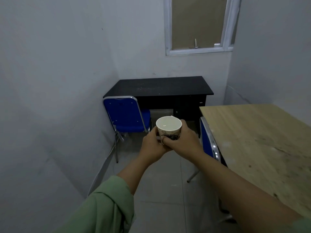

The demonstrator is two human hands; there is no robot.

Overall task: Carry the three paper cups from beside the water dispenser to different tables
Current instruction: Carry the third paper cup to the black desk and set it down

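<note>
Holding item: one paper cup (168, 127), upright, long axis vertical, mouth open to the camera, pale liquid visible inside. Carried in mid-air at chest front, over the tiled floor (159, 199); resting on no surface.

Left hand (154, 147): fingers wrapped on the cup's left side and lower wall, clamped on it. Right hand (182, 140): fingers curled round the right side and back, thumb across the printed front, also clamped on it. Both hands touch each other beneath the cup.

Surfaces on offer:
- Wooden tabletop (262, 140), to the right of the cup, its near-left edge close beside the right forearm; the right hand is the nearer one. Top looks scuffed and bare.
- Black tabletop (159, 86), straight ahead in the far corner under the window (198, 26), well apart from the cup. Dusty and bare.

Obstacles: blue chair (127, 115) in front of the black tabletop's left half; second blue chair (208, 140) tucked at the wooden tabletop's left edge.

Judgement: either surface would do; the wooden one needs a short sideways reach, the black one a walk forward. Liquid could spill if tilted.
</note>
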